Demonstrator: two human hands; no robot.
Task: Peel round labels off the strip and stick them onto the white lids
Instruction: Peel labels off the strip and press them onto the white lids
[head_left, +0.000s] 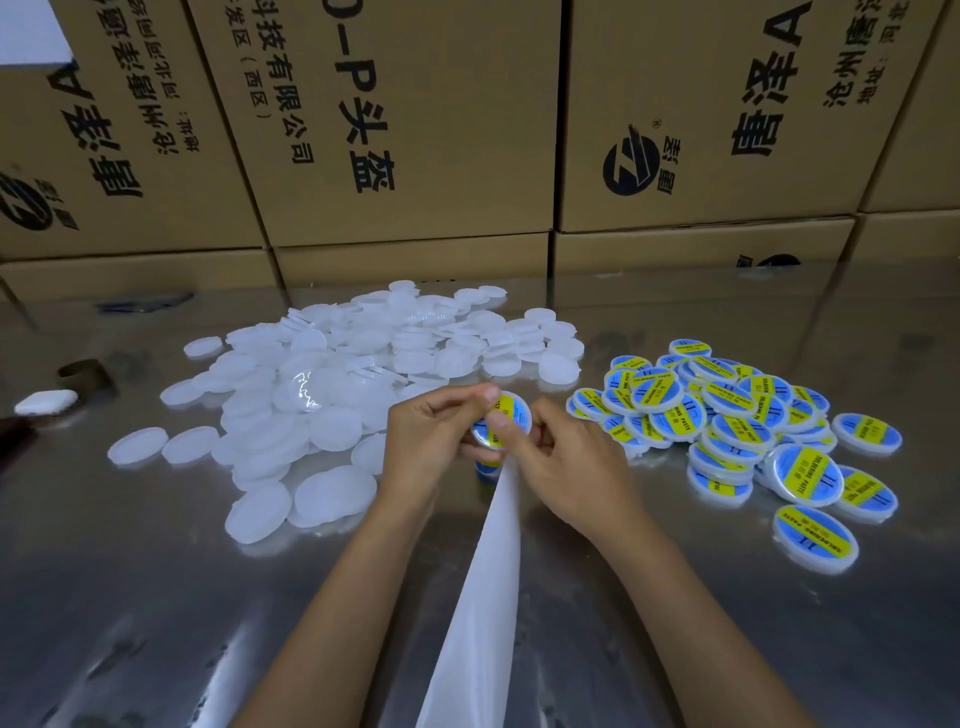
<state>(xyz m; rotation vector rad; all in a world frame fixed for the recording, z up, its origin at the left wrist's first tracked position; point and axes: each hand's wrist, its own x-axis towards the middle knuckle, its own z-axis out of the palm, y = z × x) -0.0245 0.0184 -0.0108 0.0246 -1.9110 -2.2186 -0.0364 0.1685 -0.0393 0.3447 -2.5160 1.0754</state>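
My left hand (434, 431) and my right hand (566, 460) meet at the table's middle over one white lid (511, 418) that bears a blue and yellow round label. Left fingers curl round the lid, the thumb on its top. My right hand pinches at the lid's lower edge, where the white backing strip (488, 582) begins. The strip runs down toward me, and another blue label (487, 467) shows on it just under the hands. A pile of plain white lids (337, 384) lies on the left. Labelled lids (737, 431) are heaped on the right.
Stacked cardboard boxes (405, 130) wall off the back of the shiny metal table (156, 597). A small white case (45, 401) and a dark roll core (83, 373) sit at the far left edge.
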